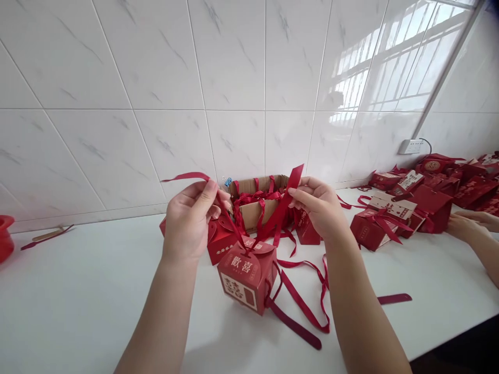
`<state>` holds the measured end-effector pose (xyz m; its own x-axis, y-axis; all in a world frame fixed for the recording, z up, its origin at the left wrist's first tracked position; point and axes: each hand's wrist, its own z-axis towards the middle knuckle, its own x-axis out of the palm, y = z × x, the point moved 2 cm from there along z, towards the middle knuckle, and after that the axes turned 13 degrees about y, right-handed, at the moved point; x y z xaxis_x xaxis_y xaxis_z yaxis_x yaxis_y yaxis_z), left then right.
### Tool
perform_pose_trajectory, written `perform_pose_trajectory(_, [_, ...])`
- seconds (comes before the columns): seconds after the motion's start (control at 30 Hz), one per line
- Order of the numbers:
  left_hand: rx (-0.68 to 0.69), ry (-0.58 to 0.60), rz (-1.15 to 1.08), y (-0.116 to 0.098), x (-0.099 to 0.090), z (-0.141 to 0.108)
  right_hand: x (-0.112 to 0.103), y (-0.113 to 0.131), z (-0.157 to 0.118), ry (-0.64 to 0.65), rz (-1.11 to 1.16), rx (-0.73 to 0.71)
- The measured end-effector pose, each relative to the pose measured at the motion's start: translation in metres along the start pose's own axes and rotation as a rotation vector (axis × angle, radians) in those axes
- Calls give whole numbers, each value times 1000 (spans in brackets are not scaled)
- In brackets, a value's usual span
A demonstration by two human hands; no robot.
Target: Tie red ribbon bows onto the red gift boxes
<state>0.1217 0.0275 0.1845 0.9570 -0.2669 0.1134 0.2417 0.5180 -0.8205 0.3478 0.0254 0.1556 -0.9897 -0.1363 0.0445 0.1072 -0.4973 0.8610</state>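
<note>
My left hand (193,218) pinches one end of a red ribbon between thumb and fingers, its tail pointing left. Opposite it, my right hand (317,205) grips the other end of the red ribbon (275,221), with a short tail sticking up. Both ends run down in a V to the top of a small red gift box (247,278) with pale characters and a cream panel. The box appears tilted between my forearms. From its right side hang a cord and a dark red strap (296,327).
Behind stands a cardboard box (253,214) draped with red ribbons, other red boxes beside it. Loose ribbon (304,306) curls on the white table (78,301). Piled red gift boxes (436,192) and another person's hands (473,223) are at right; a red container (4,239) is at left.
</note>
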Motion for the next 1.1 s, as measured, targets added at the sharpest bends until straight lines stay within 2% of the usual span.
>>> perform_pose_trajectory(0.17, [5, 37, 31, 1, 7, -4, 9, 6, -4, -2, -60, 6])
perform_pose_trajectory(0.37, [28, 38, 165, -7, 18, -14, 19, 13, -8, -60, -63, -91])
perform_pose_trajectory(0.5, [44, 66, 176, -11, 21, -17, 22, 16, -11, -117, -45, -184])
perform_pose_trajectory(0.73, [55, 121, 186, -9, 20, -17, 22, 22, -14, -151, -89, -256])
perform_pose_trajectory(0.9, [43, 172, 79, -3, 15, -11, 20, 23, -12, -172, -87, -274])
perform_pose_trajectory(1.1, [20, 79, 63, -3, 7, -4, 18, 21, -10, -119, -77, -213])
